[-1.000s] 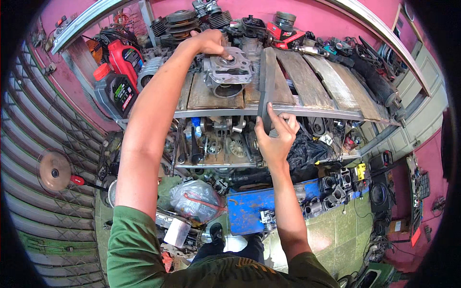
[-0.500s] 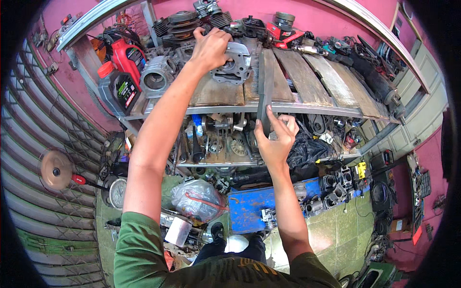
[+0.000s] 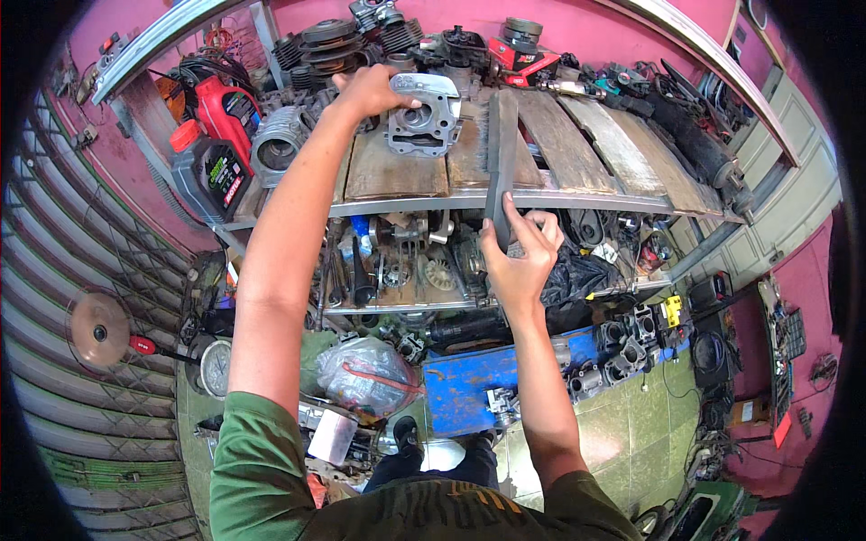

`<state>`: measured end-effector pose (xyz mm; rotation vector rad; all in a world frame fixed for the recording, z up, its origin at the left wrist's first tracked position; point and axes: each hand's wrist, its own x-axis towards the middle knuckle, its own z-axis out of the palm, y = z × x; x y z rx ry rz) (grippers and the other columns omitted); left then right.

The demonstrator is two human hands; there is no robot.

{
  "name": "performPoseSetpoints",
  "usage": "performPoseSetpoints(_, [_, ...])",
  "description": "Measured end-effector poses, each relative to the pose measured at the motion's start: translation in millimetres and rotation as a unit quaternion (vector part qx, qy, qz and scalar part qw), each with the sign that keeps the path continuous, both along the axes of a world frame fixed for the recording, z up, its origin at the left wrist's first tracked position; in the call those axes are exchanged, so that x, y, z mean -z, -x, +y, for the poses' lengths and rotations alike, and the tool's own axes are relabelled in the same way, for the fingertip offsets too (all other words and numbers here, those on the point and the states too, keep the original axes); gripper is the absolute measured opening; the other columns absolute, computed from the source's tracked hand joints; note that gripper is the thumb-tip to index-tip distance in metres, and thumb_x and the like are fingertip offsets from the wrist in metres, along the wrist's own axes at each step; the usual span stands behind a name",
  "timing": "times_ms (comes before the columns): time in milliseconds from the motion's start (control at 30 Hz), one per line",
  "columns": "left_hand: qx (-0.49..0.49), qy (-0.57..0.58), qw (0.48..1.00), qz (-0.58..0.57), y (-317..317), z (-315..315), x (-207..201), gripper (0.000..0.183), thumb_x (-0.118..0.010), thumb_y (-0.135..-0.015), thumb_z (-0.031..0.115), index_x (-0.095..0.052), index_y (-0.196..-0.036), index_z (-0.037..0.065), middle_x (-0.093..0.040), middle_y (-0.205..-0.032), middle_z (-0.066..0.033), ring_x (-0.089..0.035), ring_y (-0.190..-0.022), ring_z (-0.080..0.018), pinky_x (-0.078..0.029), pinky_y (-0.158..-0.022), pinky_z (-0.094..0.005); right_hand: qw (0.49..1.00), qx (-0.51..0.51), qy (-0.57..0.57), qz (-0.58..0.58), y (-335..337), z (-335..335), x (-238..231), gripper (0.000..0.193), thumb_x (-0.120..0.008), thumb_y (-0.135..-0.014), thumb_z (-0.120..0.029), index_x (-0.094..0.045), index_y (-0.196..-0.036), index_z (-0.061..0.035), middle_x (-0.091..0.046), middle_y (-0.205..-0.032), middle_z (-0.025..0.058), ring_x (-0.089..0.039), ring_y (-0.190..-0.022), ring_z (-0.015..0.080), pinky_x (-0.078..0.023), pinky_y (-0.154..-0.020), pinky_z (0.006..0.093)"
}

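My left hand (image 3: 368,94) grips the left edge of a silver metal cylinder head (image 3: 438,119), which stands tilted up on the wooden planks of the workbench, its flat face with holes toward me. My right hand (image 3: 525,252) pinches the lower end of a long dark brush (image 3: 507,153) between thumb and fingers. The brush points upward, bristles on its left side, just right of the cylinder head and apart from it. Left of my left wrist lies a round-bored metal engine part (image 3: 281,149).
Dark and red oil bottles (image 3: 207,171) stand at the bench's left end. Finned engine parts (image 3: 329,50) and a red box (image 3: 525,65) line the back. Below are a shelf of tools and parts, a blue board (image 3: 469,383), a plastic bag (image 3: 365,374) and a fan (image 3: 99,329).
My left hand has shifted left and down along the cylinder head, which has turned more upright with its face showing. The brush stays in my right hand, nearly where it was.
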<state>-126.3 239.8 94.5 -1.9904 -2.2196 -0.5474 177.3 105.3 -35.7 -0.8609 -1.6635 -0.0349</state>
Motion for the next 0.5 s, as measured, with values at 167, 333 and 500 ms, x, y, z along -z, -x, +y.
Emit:
performPoseSetpoints(167, [0.021,-0.039,0.999,-0.031,6,-4,12,0.066,-0.089,-0.069,0.054,-0.075,-0.126,0.026,-0.076,-0.118,-0.0107,-0.066,-0.12,-0.0349,-0.03,-0.101,-0.066,1.0,-0.007,0.003,0.002,8,-2,1,0.049,-0.085,-0.072,-0.013,-0.078,-0.119,-0.0042,-0.059,-0.064,0.0027,-0.057,-0.085,0.0217,-0.037,-0.095,0.0407])
performPoseSetpoints(333, [0.011,-0.138,0.982,-0.126,-4,-20,32,0.061,-0.091,-0.07,0.043,-0.076,-0.124,0.019,-0.078,-0.111,-0.0102,-0.069,-0.114,-0.0346,-0.036,-0.105,-0.064,1.0,-0.017,-0.01,0.011,20,-4,1,0.048,-0.085,-0.07,-0.013,-0.079,-0.117,-0.0041,-0.061,-0.065,0.0037,-0.057,-0.083,0.022,-0.038,-0.095,0.0409])
performPoseSetpoints(500, [0.007,-0.298,0.953,-0.053,-20,-55,52,0.058,-0.092,-0.069,0.042,-0.078,-0.12,0.019,-0.076,-0.116,-0.0083,-0.062,-0.124,-0.0301,-0.035,-0.107,-0.0639,0.997,-0.023,-0.068,0.017,38,6,-28,0.048,-0.085,-0.069,-0.014,-0.079,-0.115,-0.0041,-0.062,-0.066,0.0044,-0.057,-0.082,0.0234,-0.038,-0.093,0.0396])
